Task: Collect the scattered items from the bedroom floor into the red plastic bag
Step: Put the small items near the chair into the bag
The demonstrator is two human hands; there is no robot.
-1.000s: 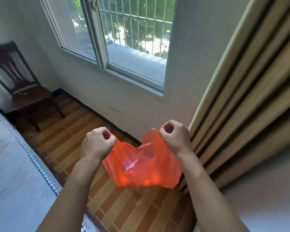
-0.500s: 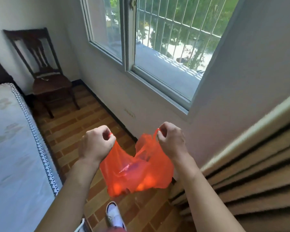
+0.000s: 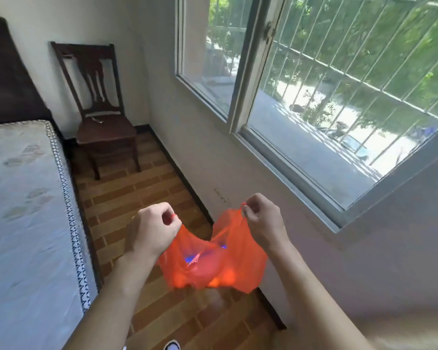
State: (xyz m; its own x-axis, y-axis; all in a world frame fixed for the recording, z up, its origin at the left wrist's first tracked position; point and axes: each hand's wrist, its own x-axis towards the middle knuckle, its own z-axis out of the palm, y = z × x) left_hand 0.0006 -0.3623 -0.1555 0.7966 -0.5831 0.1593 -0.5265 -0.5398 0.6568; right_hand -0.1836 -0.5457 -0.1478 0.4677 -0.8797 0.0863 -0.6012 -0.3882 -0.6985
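Floor (image 3: 142, 198) of brown wooden strips is seen running between a bed (image 3: 23, 210) on the left and a white wall under a barred window (image 3: 326, 97) on the right; a dark wooden chair (image 3: 99, 117) is set in the far corner, well apart from the hands; a white shoe tip (image 3: 172, 346) is glimpsed at the bottom edge. The red plastic bag (image 3: 213, 261) is hung in the air above the floor, its mouth turned upward and its long axis stretched left to right between the hands; something blue and orange is dimly seen through it. One handle is pinched by the left hand (image 3: 152, 228), the other by the right hand (image 3: 261, 221); the bag's body sags below and between both grips.
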